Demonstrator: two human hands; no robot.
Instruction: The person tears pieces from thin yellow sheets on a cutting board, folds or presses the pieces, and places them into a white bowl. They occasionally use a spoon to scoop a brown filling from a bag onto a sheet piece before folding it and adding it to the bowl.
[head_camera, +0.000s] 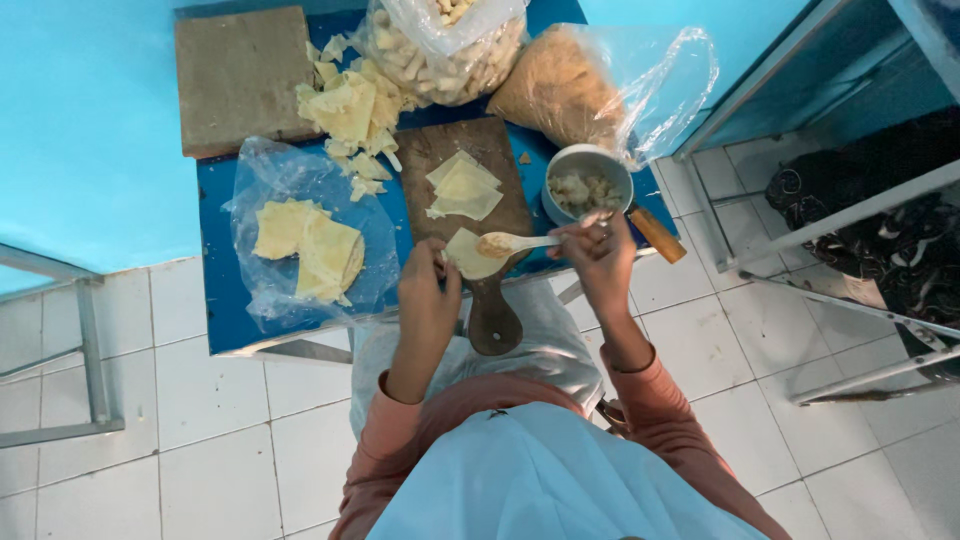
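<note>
Salmon-pink sleeves reached out from the person's lap over the white-tiled floor (200, 400), and at the near edge of the blue table (225, 300) the left hand (428, 290) was curled around a pale dough wrapper (470, 256), fingers closed on its edge, holding it over the handle end of the brown wooden board (480, 200). Right beside it, the right hand (598, 252) pinched a white spoon (515, 242), its bowl heaped with filling and resting on that wrapper. Further up the board lay a small stack of wrappers (463, 188). Next to the right hand stood a white bowl of filling (586, 186). Off to the left, more sheets sat on clear plastic (300, 250). Beyond, dough scraps (350, 110), a flat brown slab (240, 75) and two plastic bags (450, 45) crowded the far edge.
</note>
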